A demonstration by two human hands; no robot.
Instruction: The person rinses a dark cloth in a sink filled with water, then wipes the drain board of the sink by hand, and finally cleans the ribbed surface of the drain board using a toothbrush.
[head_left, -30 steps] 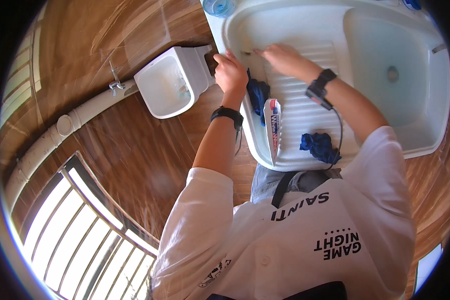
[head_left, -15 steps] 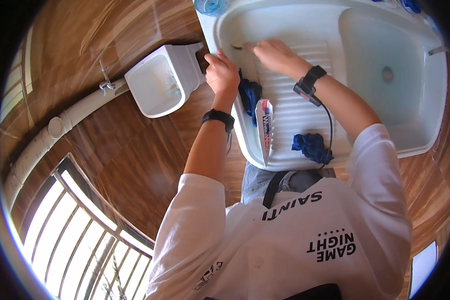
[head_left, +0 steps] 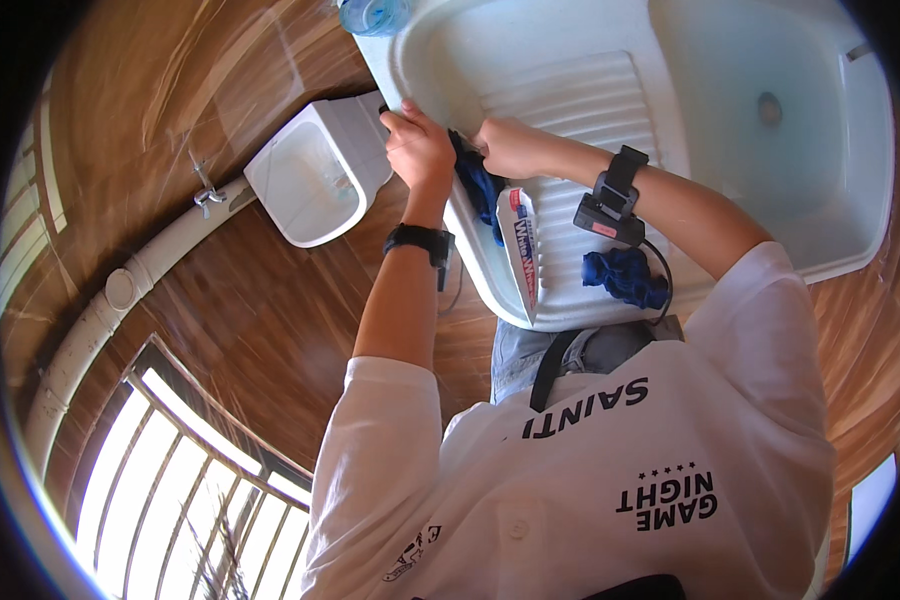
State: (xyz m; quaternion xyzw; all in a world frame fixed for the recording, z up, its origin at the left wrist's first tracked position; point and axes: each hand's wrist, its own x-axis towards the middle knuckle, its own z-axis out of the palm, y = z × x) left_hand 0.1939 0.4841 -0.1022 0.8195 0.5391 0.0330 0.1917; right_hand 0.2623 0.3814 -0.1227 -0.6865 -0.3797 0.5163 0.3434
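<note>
My left hand (head_left: 420,150) is at the left rim of a white sink (head_left: 470,265), fingers curled; what lies inside them is hidden. My right hand (head_left: 510,148) is closed low over the ribbed washboard, beside the upper part of a dark blue cloth (head_left: 485,195). Its fingertips are partly hidden, so what they hold cannot be made out. Below this hand, a long white toothpaste box (head_left: 519,250) with red and blue print lies along the sink's left side. A second dark blue cloth (head_left: 625,278) lies bunched on the washboard's near part. Both wrists carry black straps.
Pale water stands in the deep basin (head_left: 770,190) at the right. A clear blue container (head_left: 374,14) sits on the far left corner. A small white tub (head_left: 310,180), a wall tap (head_left: 208,190) and a pale pipe (head_left: 120,290) are at the left.
My right hand has come nearer, from the sink's far left area to beside the upper blue cloth. A small dark thing seen at its fingertips is now out of sight. The view has shifted slightly.
</note>
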